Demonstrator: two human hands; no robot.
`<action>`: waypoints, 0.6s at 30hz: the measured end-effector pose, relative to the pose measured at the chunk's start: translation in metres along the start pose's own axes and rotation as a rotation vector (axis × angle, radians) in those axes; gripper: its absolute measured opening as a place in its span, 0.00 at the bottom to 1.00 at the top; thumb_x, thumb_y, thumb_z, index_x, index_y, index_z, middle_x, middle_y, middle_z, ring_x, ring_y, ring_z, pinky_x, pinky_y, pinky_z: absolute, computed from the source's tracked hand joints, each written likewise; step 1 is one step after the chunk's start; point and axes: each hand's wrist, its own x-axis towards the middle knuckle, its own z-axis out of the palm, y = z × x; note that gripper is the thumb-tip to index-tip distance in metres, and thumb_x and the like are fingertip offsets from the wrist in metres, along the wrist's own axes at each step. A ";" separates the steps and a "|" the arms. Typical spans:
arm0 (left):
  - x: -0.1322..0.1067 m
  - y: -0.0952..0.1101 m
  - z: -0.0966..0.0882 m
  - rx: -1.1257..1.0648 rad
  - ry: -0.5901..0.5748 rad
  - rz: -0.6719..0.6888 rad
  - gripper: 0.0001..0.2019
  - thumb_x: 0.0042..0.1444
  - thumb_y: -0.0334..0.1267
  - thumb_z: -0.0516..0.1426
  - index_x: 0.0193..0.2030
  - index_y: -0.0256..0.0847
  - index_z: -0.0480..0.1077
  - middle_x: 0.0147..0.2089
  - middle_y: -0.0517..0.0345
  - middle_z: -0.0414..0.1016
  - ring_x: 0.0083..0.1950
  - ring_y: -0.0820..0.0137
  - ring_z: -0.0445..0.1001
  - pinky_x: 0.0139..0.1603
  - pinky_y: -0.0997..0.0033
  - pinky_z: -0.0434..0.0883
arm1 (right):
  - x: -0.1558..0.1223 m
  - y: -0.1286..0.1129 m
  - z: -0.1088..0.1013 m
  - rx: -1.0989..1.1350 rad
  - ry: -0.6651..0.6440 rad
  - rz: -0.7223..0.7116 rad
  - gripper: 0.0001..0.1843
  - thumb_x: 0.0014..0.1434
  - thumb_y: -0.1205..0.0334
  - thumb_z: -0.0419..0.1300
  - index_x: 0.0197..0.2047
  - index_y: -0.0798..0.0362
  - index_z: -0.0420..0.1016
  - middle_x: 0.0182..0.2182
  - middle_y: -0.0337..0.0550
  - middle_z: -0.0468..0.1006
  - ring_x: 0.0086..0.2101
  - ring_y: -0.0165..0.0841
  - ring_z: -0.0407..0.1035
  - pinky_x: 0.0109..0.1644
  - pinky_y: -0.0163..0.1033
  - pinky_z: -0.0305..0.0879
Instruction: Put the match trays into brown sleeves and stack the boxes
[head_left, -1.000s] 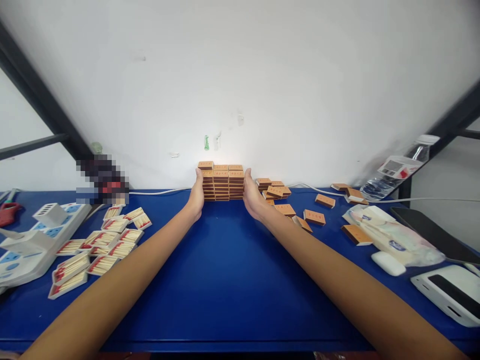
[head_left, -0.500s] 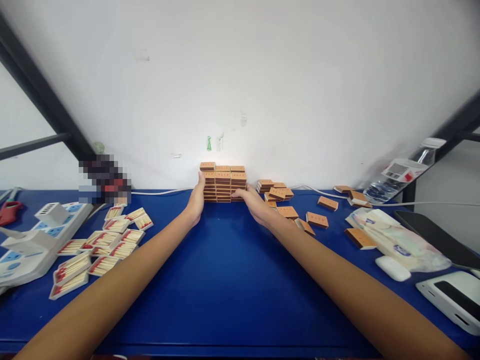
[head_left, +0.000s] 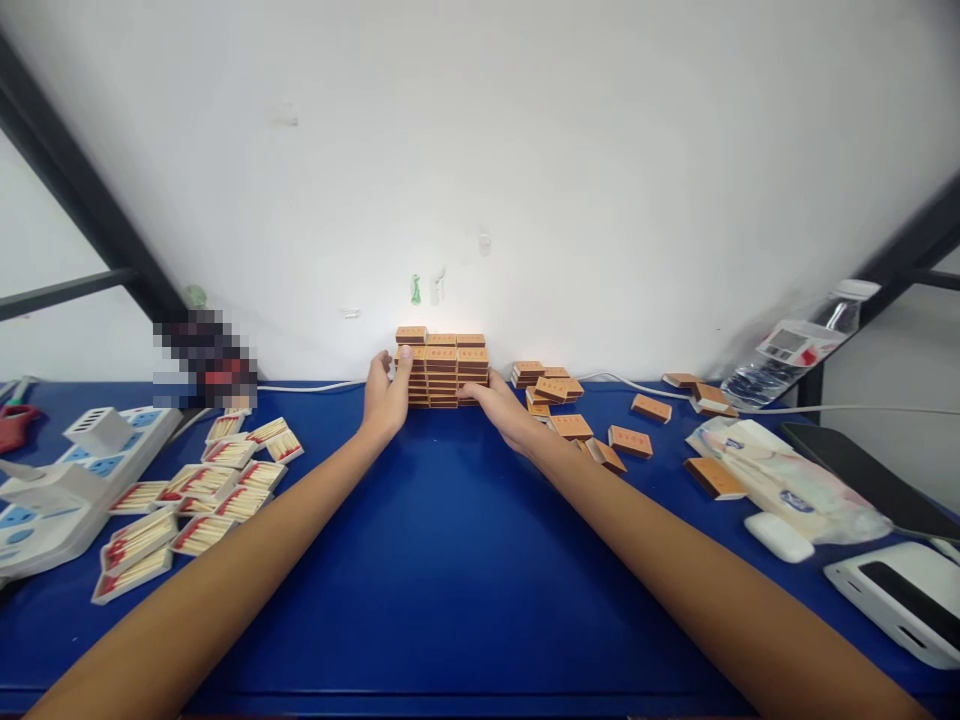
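From where I stand, the left hand (head_left: 386,403) has its thumb laid over the front of a brick-like stack of matchboxes (head_left: 442,372), its other fingers bent and spread away from that thumb at the left edge; I can't tell whether they press the side. The right hand (head_left: 510,412) has its thumb flat across the lower front of the right column, its other fingers partly hidden at that side, so I can't tell how firmly they grip. The stack sits between both sets of fingers, three columns of flat card boxes, on a smooth blue tabletop (head_left: 465,560). Just right of the right fingers lie loose matchboxes (head_left: 570,427), scattered at angles. Farther out, left of the left fingers, shallow trays (head_left: 204,533) hold thin, red-tipped matchsticks; well right of the right fingers are a crinkled soft plastic packet (head_left: 795,480) and a clear bottle (head_left: 795,345).
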 end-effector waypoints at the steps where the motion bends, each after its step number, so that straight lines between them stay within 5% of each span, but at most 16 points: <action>1: 0.003 0.002 -0.002 0.078 0.046 0.042 0.32 0.67 0.57 0.58 0.69 0.39 0.64 0.75 0.39 0.64 0.76 0.50 0.63 0.76 0.50 0.58 | 0.001 0.001 0.000 -0.008 0.003 -0.008 0.26 0.52 0.55 0.63 0.55 0.49 0.70 0.55 0.45 0.80 0.55 0.43 0.73 0.63 0.48 0.68; 6: 0.026 0.026 -0.012 0.453 0.086 0.197 0.27 0.62 0.47 0.62 0.65 0.40 0.66 0.71 0.41 0.67 0.72 0.53 0.65 0.75 0.55 0.59 | 0.005 0.005 0.003 -0.084 0.032 -0.035 0.32 0.52 0.59 0.62 0.60 0.48 0.66 0.57 0.44 0.79 0.56 0.41 0.72 0.62 0.47 0.70; 13: 0.050 0.056 -0.001 0.807 0.060 0.073 0.29 0.54 0.62 0.64 0.51 0.39 0.71 0.54 0.38 0.80 0.58 0.45 0.77 0.58 0.50 0.70 | 0.006 0.003 0.002 -0.226 0.180 0.008 0.43 0.50 0.58 0.65 0.69 0.51 0.59 0.66 0.54 0.70 0.66 0.49 0.64 0.69 0.52 0.65; 18: 0.053 0.062 0.009 0.923 0.100 0.057 0.26 0.54 0.54 0.64 0.53 0.39 0.70 0.50 0.39 0.82 0.55 0.45 0.79 0.56 0.50 0.69 | 0.007 -0.001 -0.001 -0.300 0.256 0.040 0.51 0.51 0.54 0.65 0.75 0.54 0.52 0.75 0.61 0.56 0.72 0.53 0.54 0.74 0.54 0.57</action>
